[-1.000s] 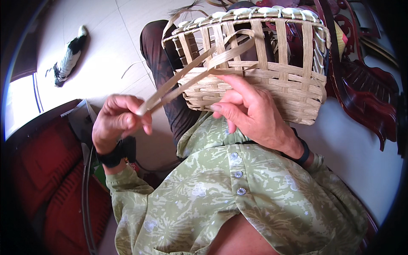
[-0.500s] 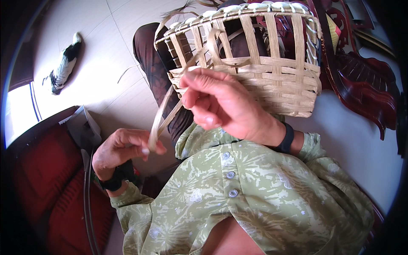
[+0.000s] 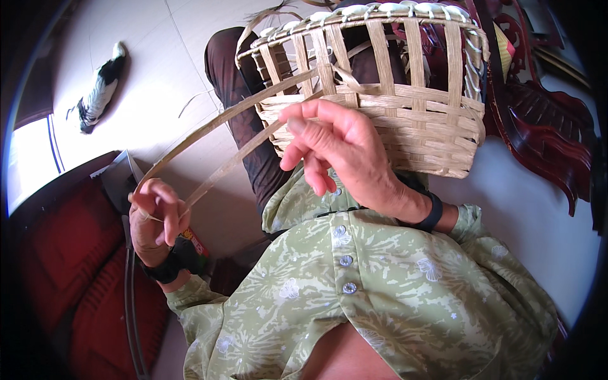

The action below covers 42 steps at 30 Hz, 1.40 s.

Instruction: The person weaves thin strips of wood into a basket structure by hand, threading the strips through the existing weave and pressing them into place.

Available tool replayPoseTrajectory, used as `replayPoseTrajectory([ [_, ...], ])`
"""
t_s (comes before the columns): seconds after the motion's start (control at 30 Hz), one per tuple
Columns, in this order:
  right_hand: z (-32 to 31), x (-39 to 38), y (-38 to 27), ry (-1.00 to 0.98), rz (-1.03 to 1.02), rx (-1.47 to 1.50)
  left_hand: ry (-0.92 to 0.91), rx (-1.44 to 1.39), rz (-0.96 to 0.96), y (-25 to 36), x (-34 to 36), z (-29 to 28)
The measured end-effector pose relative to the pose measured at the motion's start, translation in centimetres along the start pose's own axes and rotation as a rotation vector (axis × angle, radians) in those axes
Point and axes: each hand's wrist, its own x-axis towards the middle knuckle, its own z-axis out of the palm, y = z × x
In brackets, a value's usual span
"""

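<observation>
The woven basket (image 3: 405, 104) rested tilted over the person's lap, its rim away from the body and its closely woven lower part toward the shirt. Bare upright slats stood in its upper half, and white lacing (image 3: 364, 11) ran along the rim. A long pale strip (image 3: 221, 118) reached from the basket's left part down to the left hand (image 3: 157, 218), bending there so that two lengths ran nearly side by side. The left hand was closed on the strip, its fingers curled around the bend. The right hand (image 3: 342, 139) was in front of the basket, thumb and forefinger close together beside the lower length, the other fingers loosely bent; whether they pinched the strip could not be told. A dark band (image 3: 432, 212) circled the right wrist. Below lay the green patterned shirt (image 3: 285, 278), and left of the basket showed a leg in dark trousers (image 3: 231, 79). A black-and-white thing (image 3: 100, 92) lay on the pale floor (image 3: 164, 38), well apart. Dark red carved furniture (image 3: 541, 126) stood at the right, a red seat (image 3: 107, 297) at the lower left.
</observation>
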Motion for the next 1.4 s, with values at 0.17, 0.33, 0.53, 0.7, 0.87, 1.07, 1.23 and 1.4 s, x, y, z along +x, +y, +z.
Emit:
replayPoseTrajectory([
  [0.17,-0.8,0.7,-0.6,-0.081,0.139,0.28,-0.04,0.139,0.189,-1.1,-1.6,0.3],
  [0.33,-1.8,1.9,-0.7,-0.173,0.268,0.588,-0.251,0.335,-0.131,-1.0,-3.9,2.5],
  [0.53,0.5,0.9,1.2,-0.162,0.096,-0.005,0.42,0.753,-0.227,-0.7,-0.9,2.9],
  [0.7,3.2,-1.0,3.7,-0.505,-0.236,-0.604,0.264,1.078,-0.056,-0.8,5.1,6.3],
  [0.87,4.4,-2.3,5.4,-0.867,-0.299,-0.805,-0.194,0.91,-0.274,-3.1,10.9,11.1],
  [1.07,1.6,-1.1,3.2,-0.766,-0.613,-0.905,-0.07,0.929,-0.299,-1.9,9.0,9.4],
  [1.23,-0.7,-1.5,0.2,-0.024,-0.571,-0.941,-0.069,1.114,-0.281,1.2,4.3,8.8],
  [1.4,-1.7,0.8,0.3,0.024,-0.581,-1.275,0.032,1.166,-0.38,4.8,-0.4,9.7],
])
